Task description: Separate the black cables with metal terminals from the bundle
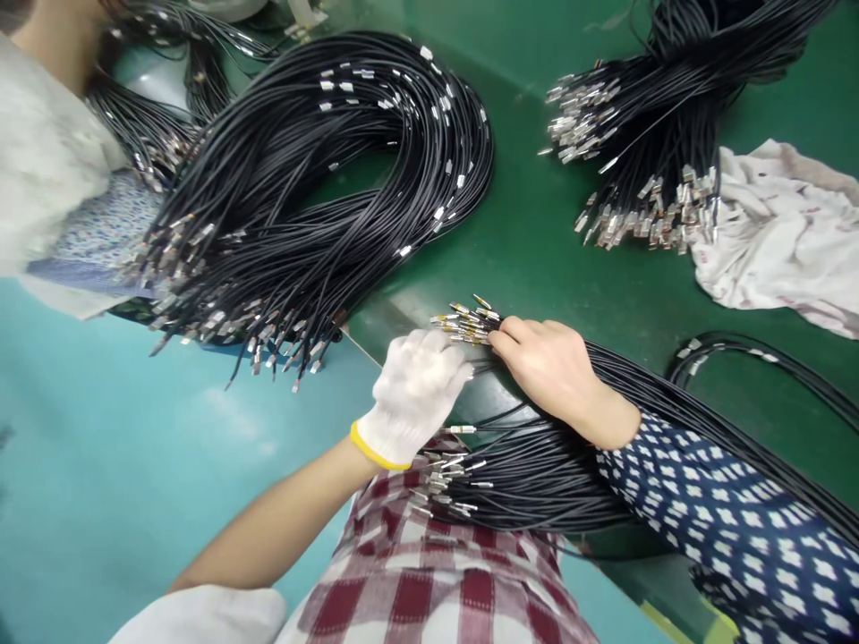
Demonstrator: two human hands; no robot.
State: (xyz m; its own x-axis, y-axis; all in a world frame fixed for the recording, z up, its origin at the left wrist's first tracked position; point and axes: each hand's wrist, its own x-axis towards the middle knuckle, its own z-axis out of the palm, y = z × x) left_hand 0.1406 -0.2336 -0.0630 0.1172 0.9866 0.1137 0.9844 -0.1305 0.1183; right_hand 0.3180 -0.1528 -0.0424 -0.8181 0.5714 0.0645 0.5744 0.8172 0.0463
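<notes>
My right hand, bare below a dark blue patterned sleeve, is closed around a bundle of black cables. Metal connectors with yellowish marks stick out in a cluster past its fingers. Just left of it is my left hand, in a white glove with a yellow cuff. Its fingers are curled, and a cable with a metal tip runs to the glove's right side; the fingertips are hidden. Below both hands, a second batch of black cables lies at the table edge, silvery ends over the checked apron.
A large looped cable bundle lies at upper left, its ends over the table edge. Beside it is another person's white sleeve. More bundled cables and a crumpled white cloth lie on the green table at right.
</notes>
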